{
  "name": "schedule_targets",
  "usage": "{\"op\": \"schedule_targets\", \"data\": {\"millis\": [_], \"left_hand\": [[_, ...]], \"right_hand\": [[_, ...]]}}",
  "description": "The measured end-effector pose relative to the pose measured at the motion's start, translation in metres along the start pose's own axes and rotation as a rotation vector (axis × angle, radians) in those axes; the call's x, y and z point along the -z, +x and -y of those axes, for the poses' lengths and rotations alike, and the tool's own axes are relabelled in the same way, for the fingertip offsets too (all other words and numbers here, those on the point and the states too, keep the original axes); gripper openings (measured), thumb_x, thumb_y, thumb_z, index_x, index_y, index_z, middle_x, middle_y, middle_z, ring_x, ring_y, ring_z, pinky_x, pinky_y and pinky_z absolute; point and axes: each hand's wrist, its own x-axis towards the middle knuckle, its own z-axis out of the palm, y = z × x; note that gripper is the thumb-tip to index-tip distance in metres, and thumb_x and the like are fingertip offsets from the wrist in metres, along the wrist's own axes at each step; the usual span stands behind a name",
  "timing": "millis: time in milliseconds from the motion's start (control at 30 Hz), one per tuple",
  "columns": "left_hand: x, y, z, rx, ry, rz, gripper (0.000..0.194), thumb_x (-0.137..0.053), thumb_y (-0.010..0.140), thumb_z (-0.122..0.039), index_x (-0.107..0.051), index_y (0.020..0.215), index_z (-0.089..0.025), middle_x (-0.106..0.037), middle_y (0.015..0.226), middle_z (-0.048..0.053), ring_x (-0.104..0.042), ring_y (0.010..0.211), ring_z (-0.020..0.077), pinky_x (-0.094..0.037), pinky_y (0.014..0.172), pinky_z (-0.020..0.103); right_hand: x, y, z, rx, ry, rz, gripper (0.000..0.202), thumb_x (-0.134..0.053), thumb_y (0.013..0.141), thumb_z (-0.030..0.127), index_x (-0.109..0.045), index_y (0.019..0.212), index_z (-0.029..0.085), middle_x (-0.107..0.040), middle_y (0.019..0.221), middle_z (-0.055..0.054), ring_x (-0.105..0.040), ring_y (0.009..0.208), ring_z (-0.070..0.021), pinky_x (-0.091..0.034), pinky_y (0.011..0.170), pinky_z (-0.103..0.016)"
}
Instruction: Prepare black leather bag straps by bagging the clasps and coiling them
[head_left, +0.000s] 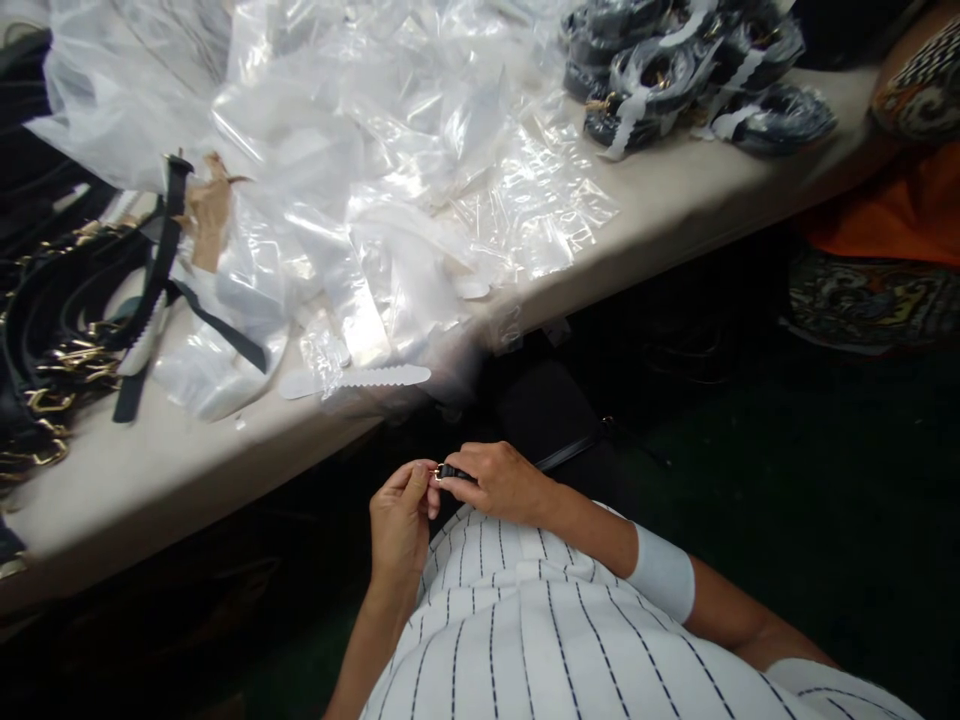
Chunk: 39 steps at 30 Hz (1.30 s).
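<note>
- Since only the head view is on offer, we read everything from it: both of our hands meet low in the middle of the frame, over our lap and the striped white shirt (525, 620), below the near edge of the table (150, 480).
- Our left hand (399, 525) pinches the gold clasp (436, 473) at the tip of a black strap (454, 472), thumb and forefinger closed on it.
- Our right hand (501, 482) is curled over the strap just right of that clasp, grasping it; the two hands almost touch.
- From the clasp, the strap's long axis runs to the right and slightly up; a further dark stretch of it shows beyond the right wrist toward center right of the frame. The left hand sits at the strap's end, the right hand on its body.
- Across the upper middle of the frame, clear plastic bags (390, 170) lie heaped on the table.
- At the left edge lie loose black straps with gold hardware (52, 330).
- At upper right sit bundles of bagged straps (675, 70).
- Near the table's front edge lies a white scalloped strip (375, 377).
</note>
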Motion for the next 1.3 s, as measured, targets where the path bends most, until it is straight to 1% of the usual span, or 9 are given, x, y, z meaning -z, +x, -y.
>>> {"op": "schedule_targets", "data": {"millis": [300,433,567,667,767,933,1033,1200,1300], "left_hand": [[0.061,0.032,-0.01,-0.151,0.077,-0.263,0.031,-0.077,0.065,-0.041,-0.066,0.079,-0.015,-0.058,0.063,-0.003,-0.045,0.051,0.0071,-0.031,0.045,0.019],[0.075,0.032,-0.02,-0.288,0.55,-0.211,0.019,-0.075,0.072,-0.035,-0.072,0.078,-0.017,-0.066,0.083,0.005,-0.061,0.078,0.0197,-0.049,0.072,0.032],[0.05,0.022,-0.02,-0.627,1.015,0.069,0.021,-0.058,0.089,-0.032,-0.07,0.103,-0.022,-0.062,0.124,0.009,-0.05,0.127,0.0283,-0.032,0.112,0.043],[0.02,0.017,-0.011,-0.423,0.937,0.527,0.031,-0.045,0.097,-0.034,-0.062,0.121,-0.024,-0.066,0.123,0.007,-0.058,0.118,0.0237,-0.041,0.104,0.038],[0.001,0.02,0.003,-0.266,0.813,0.724,0.035,-0.047,0.097,-0.038,-0.06,0.125,-0.022,-0.068,0.118,0.007,-0.064,0.104,0.0223,-0.048,0.092,0.034],[0.005,0.035,0.014,-0.163,0.642,0.69,0.03,-0.059,0.09,-0.039,-0.069,0.109,-0.018,-0.071,0.107,0.006,-0.064,0.1,0.0214,-0.048,0.09,0.03],[0.014,0.037,0.013,-0.077,0.615,0.66,0.028,-0.058,0.091,-0.041,-0.071,0.103,-0.02,-0.072,0.099,0.004,-0.064,0.093,0.0192,-0.048,0.084,0.028],[0.019,0.034,0.01,-0.024,0.61,0.678,0.029,-0.073,0.081,-0.04,-0.07,0.103,-0.022,-0.068,0.093,0.001,-0.061,0.086,0.0163,-0.046,0.078,0.026],[0.015,0.033,0.004,-0.111,0.639,0.678,0.026,-0.074,0.08,-0.038,-0.07,0.101,-0.022,-0.066,0.093,0.0,-0.061,0.087,0.016,-0.045,0.079,0.026]], "right_hand": [[0.008,-0.035,-0.012,-0.125,0.062,0.003,0.009,-0.065,0.09,0.02,-0.071,0.095,0.015,-0.067,0.083,-0.004,-0.064,0.075,-0.0153,-0.051,0.072,-0.025],[0.005,-0.031,-0.014,-0.131,0.013,0.055,0.015,-0.065,0.091,0.027,-0.07,0.102,0.017,-0.068,0.089,-0.004,-0.065,0.078,-0.0156,-0.052,0.072,-0.025],[0.0,-0.023,-0.016,-0.101,-0.043,0.132,0.017,-0.065,0.091,0.03,-0.07,0.102,0.018,-0.068,0.091,-0.003,-0.064,0.078,-0.016,-0.05,0.068,-0.025],[-0.002,-0.022,-0.017,-0.093,-0.108,0.138,0.018,-0.063,0.092,0.03,-0.069,0.103,0.017,-0.067,0.092,-0.004,-0.064,0.081,-0.0174,-0.051,0.072,-0.026],[0.001,-0.028,-0.013,-0.136,-0.149,0.133,0.016,-0.06,0.093,0.024,-0.069,0.103,0.016,-0.066,0.093,-0.006,-0.063,0.084,-0.0189,-0.053,0.079,-0.03],[0.026,-0.061,0.022,0.041,0.139,0.144,0.045,-0.054,0.09,0.008,-0.053,0.134,0.013,-0.054,0.136,-0.014,-0.05,0.125,-0.0239,-0.045,0.107,-0.038],[0.056,-0.086,0.038,0.104,0.456,0.312,0.043,-0.045,0.091,0.0,-0.063,0.126,0.019,-0.064,0.125,-0.007,-0.061,0.113,-0.0163,-0.051,0.098,-0.027],[0.087,-0.097,0.013,-0.138,0.276,-0.2,0.03,-0.061,0.091,0.015,-0.068,0.119,0.024,-0.067,0.109,-0.004,-0.064,0.079,-0.0122,-0.056,0.068,-0.024],[0.077,-0.083,-0.011,-0.111,0.061,-0.161,0.033,-0.071,0.086,0.028,-0.069,0.119,0.024,-0.065,0.114,-0.006,-0.061,0.08,-0.0146,-0.055,0.068,-0.028]]}}
